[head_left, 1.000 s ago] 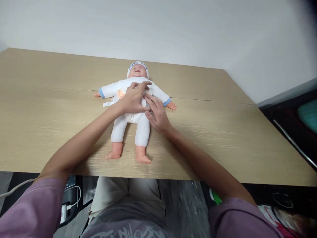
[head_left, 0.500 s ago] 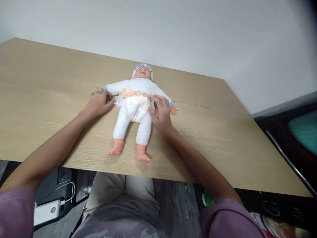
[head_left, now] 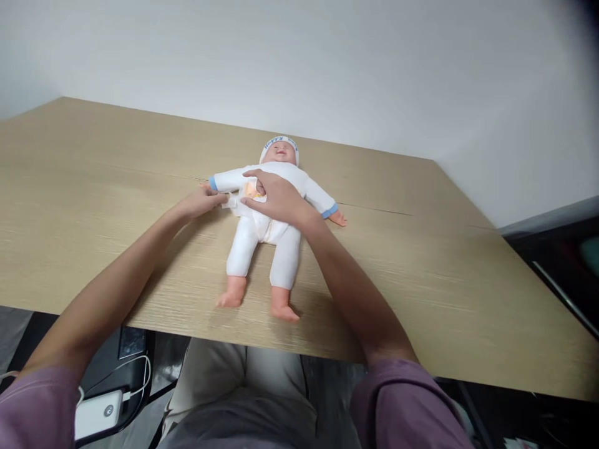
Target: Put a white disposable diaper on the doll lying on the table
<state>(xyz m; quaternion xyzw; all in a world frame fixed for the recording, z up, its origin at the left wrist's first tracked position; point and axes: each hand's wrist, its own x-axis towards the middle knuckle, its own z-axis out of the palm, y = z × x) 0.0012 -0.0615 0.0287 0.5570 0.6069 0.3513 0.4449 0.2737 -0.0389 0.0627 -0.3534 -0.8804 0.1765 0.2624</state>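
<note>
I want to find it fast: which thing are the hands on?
On the long light wooden table by the white wall, both hands meet at one toy. It is a baby doll in a white suit with blue cuffs and a white cap, lying on its back, the only thing on the tabletop.

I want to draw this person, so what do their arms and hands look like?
Both arms are bare from short purple sleeves down to the hands. The left hand and right hand wear no gloves, and no rings, watch or bracelets show.
</note>
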